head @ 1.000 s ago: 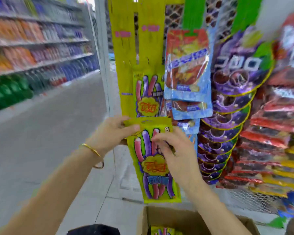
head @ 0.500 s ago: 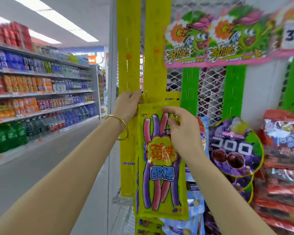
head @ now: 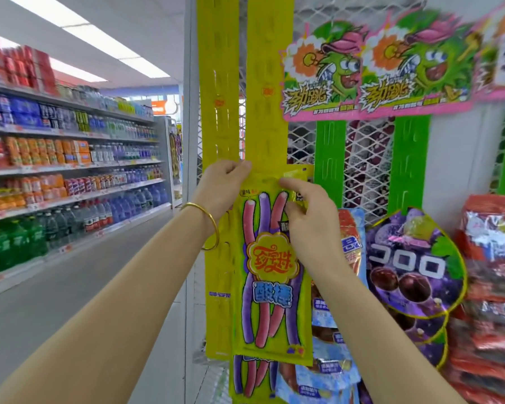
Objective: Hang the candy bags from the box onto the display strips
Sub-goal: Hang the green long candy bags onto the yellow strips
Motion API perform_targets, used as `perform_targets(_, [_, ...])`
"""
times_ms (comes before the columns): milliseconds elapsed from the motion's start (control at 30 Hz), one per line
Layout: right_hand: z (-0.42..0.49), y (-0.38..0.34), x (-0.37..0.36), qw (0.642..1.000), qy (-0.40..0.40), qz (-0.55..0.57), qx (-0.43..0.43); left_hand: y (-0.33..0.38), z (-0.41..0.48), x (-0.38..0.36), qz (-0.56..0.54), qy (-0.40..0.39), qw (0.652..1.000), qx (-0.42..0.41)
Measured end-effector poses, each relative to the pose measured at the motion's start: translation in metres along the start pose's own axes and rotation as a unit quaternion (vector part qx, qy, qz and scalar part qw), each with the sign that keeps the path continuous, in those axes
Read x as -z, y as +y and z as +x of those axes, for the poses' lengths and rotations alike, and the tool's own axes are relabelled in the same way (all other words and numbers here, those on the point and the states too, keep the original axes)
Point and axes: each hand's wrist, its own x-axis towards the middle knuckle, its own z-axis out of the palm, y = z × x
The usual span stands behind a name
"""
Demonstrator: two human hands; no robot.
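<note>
At the centre of the frame a yellow candy bag [head: 270,275] with pink and purple sticks printed on it hangs flat against the right-hand yellow display strip [head: 267,83], its top edge held up by both hands. The left hand [head: 222,185] pinches the bag's upper left corner with curled fingers, a gold bangle [head: 209,225] on that wrist, while the right hand [head: 309,220] grips the upper right corner. Another such bag [head: 251,377] shows just below it, purple grape bags [head: 414,269] to the right, and drink shelves [head: 70,176] along the left of the frame.
</note>
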Motion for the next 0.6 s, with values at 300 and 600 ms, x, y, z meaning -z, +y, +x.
perform_targets(300, [-0.044,0.018,-0.008,0.996,-0.06,-0.029,-0.053,-0.031,-0.014,0.0,0.007,-0.035,0.998,0.057])
perform_targets(600, [-0.043,0.013,-0.011,0.997,-0.05,-0.03,-0.044,-0.032,-0.013,0.001,0.025,-0.066,0.995,0.072])
